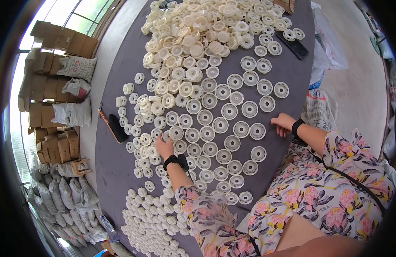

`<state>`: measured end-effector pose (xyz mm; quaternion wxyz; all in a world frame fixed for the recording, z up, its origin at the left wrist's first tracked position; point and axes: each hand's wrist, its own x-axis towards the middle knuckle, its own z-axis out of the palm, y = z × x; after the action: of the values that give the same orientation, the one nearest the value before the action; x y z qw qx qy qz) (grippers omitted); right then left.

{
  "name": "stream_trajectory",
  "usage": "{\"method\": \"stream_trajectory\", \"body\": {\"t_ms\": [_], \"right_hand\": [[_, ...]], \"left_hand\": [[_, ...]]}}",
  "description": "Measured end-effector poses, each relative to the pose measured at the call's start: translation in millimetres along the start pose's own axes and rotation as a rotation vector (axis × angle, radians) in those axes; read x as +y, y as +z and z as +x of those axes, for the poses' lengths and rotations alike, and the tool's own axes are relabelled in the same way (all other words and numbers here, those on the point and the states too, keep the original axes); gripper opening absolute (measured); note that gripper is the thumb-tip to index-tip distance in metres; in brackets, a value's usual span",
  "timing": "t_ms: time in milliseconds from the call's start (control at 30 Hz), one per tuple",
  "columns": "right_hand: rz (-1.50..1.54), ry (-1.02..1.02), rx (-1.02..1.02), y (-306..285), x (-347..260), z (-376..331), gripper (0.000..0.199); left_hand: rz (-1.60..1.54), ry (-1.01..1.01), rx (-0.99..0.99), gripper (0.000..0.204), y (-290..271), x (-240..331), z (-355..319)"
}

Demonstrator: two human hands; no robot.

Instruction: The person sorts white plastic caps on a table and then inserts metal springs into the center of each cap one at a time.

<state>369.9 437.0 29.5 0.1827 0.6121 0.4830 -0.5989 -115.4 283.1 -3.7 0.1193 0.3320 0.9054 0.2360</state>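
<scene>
My left hand (pixel 165 147) reaches into the cream-white round plastic parts at the middle of the table, its fingers closed around a small part (pixel 165 135) that they mostly cover. Beside it lie wider wheel-shaped discs (pixel 192 135) with dark centre holes, spread face up in loose rows. My right hand (pixel 283 124) hovers by the table's right edge with its fingers curled in; whatever it may hold is hidden. The closest piece to it is a wheel-shaped disc (pixel 257 131), apart from the fingers.
A big heap of the parts (pixel 198 32) covers the far end of the grey table (pixel 116 171); smaller caps (pixel 153 218) crowd the near left. A black-bristled brush (pixel 116 127) lies left, a dark phone (pixel 293 46) far right. Boxes (pixel 48 81) and sacks (pixel 61 197) line the left wall.
</scene>
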Motion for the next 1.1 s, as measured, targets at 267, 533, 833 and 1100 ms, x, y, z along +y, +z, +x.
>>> {"method": "stream_trajectory", "body": {"t_ms": [267,533,833,1100], "right_hand": [[0.002,0.011,-0.004,7,-1,5,0.045],[0.016,0.010,0.013,14,2,0,0.045],[0.003,-0.007,-0.011,18,5,-1,0.045],[-0.026,-0.006,0.003,19,9,-7,0.046]], "left_hand": [[0.127,0.119,-0.090,0.067,-10,11,1],[0.361,0.076,-0.043,0.065,-21,28,-22],[-0.730,-0.052,0.045,0.047,-25,-64,-44],[-0.653,-0.061,0.137,0.050,-24,-61,-83]]}}
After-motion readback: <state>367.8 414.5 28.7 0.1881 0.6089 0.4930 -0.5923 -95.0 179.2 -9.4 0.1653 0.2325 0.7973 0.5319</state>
